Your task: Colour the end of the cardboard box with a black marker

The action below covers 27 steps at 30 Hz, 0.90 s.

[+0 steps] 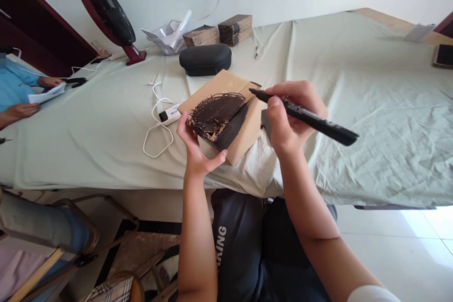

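A brown cardboard box rests tilted at the table's front, with a large patch of black ink spread over its top and one side. My left hand grips the box at its near left corner, thumb and fingers wide around the inked end. In my right hand is a black marker pen, its dark tip pointing left, close to the box's far right corner. Whether the tip touches the cardboard I cannot tell.
Behind the box lie a black zip case, two cardboard boxes with dark ends and a clear plastic bag. A white device with a cable is at the left. Further left stand a fan and a person holding paper.
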### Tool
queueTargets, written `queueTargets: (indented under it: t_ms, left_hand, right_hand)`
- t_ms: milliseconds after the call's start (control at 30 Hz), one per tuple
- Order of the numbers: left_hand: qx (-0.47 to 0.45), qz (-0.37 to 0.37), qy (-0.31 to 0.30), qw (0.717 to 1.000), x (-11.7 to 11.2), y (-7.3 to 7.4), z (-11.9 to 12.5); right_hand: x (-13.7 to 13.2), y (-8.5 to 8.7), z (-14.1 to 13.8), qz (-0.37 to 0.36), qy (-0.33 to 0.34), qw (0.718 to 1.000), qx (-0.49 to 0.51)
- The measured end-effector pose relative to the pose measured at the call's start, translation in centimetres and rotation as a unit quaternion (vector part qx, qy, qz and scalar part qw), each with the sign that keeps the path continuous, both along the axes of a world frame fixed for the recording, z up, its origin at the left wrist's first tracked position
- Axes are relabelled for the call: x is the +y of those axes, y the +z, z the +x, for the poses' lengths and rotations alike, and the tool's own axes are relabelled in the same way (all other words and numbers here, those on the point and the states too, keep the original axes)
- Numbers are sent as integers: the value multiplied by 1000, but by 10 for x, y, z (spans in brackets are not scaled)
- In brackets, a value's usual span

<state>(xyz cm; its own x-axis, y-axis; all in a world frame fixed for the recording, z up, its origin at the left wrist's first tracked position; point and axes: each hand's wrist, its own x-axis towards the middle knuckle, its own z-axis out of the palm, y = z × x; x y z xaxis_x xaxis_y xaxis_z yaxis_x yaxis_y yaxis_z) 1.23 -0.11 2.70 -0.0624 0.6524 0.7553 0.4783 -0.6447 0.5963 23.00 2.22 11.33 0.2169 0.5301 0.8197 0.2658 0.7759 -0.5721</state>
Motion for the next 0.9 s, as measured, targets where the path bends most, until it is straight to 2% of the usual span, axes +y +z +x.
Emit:
queueTargets:
  t_ms: [100, 200, 367, 667, 800, 900]
  left_hand:
    - [-12, -2, -10, 1000, -1, 0, 0]
    - [-23, 0, -24, 999, -1, -1, -2]
    - [-39, 14, -48, 998, 1, -3, -4]
    - [-28, 40, -49, 998, 3, -2, -4]
    - [-37, 46, -46, 997, 2, -2, -5]
    - [-51, 19, -36, 998, -3, -2, -4]
  right_hand:
    - [5, -11, -3, 28, 9, 999, -14]
    - [16, -19, -11, 122, 63, 991, 5]
    - [31, -24, -28, 247, 55, 966, 46]
    - [25, -29, -32, 283, 86, 955, -15]
    - [13, -33, -42, 288, 102, 951, -44]
    - [-1, -34, -50, 268, 124, 951, -89]
